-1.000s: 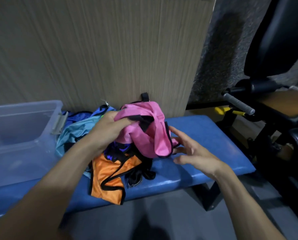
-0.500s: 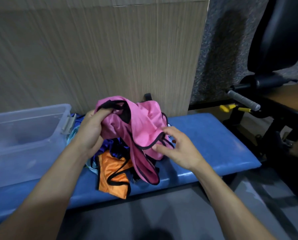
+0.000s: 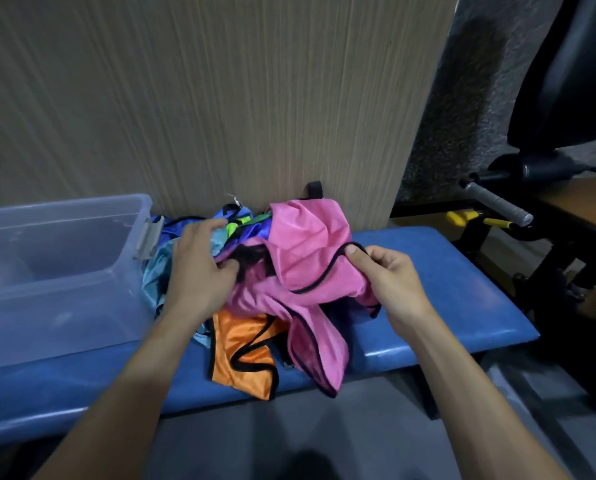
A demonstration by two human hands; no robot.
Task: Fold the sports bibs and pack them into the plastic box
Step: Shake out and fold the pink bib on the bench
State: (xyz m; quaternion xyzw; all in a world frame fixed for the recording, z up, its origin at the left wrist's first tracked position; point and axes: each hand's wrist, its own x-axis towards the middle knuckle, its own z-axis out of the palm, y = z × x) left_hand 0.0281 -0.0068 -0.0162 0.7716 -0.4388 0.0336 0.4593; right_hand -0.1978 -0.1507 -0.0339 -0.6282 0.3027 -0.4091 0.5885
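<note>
Wood-grain panelling backs a blue padded tabletop [image 3: 438, 282] that carries the pile of sports bibs and, at its left end, a clear plastic box [image 3: 47, 271] with a grey latch facing the pile. On top of the heap lies a pink bib [image 3: 307, 258] edged in black, crumpled and draped over the front edge of the tabletop. The right hand [image 3: 390, 282] has its grip closed on that bib, thumb and forefinger pinching the black trim at a raised fold. The left hand [image 3: 199, 271] rests on the left side of the pile with fingers spread and fairly straight, its thumb against the pink fabric and dark trim; whether it actually clamps any cloth I cannot tell. Beneath the pink one, an orange bib [image 3: 244, 355] with black binding hangs toward the front edge, and light blue and dark blue bibs are bunched between the left hand and the box. Black gym equipment [image 3: 549, 220] stands to the right.
</note>
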